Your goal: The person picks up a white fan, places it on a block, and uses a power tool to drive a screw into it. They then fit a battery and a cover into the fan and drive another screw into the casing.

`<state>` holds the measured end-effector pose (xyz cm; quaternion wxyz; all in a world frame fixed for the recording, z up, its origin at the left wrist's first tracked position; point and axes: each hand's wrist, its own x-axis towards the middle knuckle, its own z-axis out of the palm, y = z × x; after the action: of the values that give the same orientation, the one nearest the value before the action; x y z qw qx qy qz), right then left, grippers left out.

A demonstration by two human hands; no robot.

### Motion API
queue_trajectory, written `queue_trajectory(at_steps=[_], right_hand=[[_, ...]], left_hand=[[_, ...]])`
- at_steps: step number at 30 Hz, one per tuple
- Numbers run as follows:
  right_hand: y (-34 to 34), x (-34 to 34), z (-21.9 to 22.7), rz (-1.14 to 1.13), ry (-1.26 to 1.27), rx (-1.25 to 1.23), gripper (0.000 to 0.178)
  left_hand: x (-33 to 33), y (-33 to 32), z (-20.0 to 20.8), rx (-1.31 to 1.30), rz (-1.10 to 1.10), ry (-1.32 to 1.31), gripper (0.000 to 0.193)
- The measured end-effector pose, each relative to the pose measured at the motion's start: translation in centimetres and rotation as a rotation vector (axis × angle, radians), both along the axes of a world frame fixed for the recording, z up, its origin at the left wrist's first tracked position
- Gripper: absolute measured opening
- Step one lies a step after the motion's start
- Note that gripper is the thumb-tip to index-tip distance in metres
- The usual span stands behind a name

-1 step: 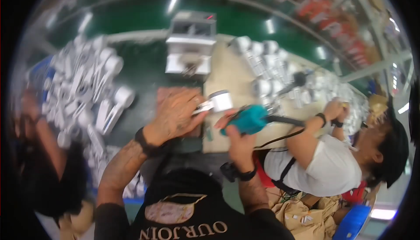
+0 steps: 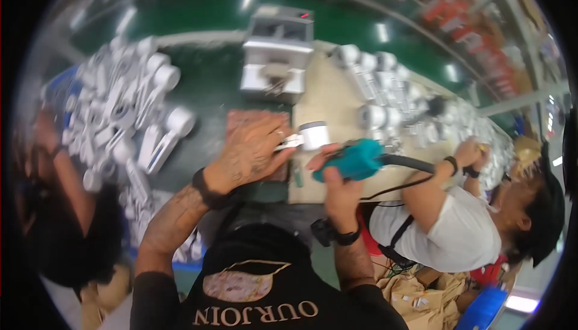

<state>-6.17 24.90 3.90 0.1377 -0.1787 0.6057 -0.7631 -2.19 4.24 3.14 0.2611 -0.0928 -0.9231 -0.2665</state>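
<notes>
Far to the left of the red-brown block [image 2: 244, 117] is another person's bare arm [image 2: 72, 194]. Nearer, but also left of the block, lies a big heap of white parts [image 2: 123, 107]. The left hand [image 2: 256, 149] lies over the block, and its grip is pinching the thin end of a white piece [image 2: 315, 137]. The round end of that piece, with a grey rim, pokes out past the right side of the block, over a pale worktop [image 2: 328, 95]. On the far side of the block stands a grey and white box [image 2: 274, 59].

Just right of the block, the right hand [image 2: 342, 200] has its grip wrapped around a teal tool [image 2: 355, 160]. It is blurry there, so I can't tell if those fingers touch the white piece. More white parts [image 2: 391, 83] sit farther right of the block, and past them is a helper in a white shirt [image 2: 439, 227].

Since the picture before, the whole view has slid a little to the right and up. Both hands keep the same hold, and the white piece is at the same side of the block.
</notes>
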Motion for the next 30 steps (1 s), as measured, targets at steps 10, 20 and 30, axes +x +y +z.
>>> queue_trajectory(at_steps=[10,20,30], right_hand=[[-5.4,-1.3,3.7,0.022,0.179,-0.216,0.066],[-13.5,-7.7,5.0,-0.004,0.345,-0.229,0.053],[-17.5,-9.9,2.9,0.007,0.363,-0.150,0.032]], left_hand=[[1.8,-1.0,-1.1,0.069,0.020,-0.166,0.026],[0.8,-3.3,-2.4,0.115,0.008,-0.174,0.034],[1.7,-3.4,-2.5,0.109,-0.044,-0.200,0.051]])
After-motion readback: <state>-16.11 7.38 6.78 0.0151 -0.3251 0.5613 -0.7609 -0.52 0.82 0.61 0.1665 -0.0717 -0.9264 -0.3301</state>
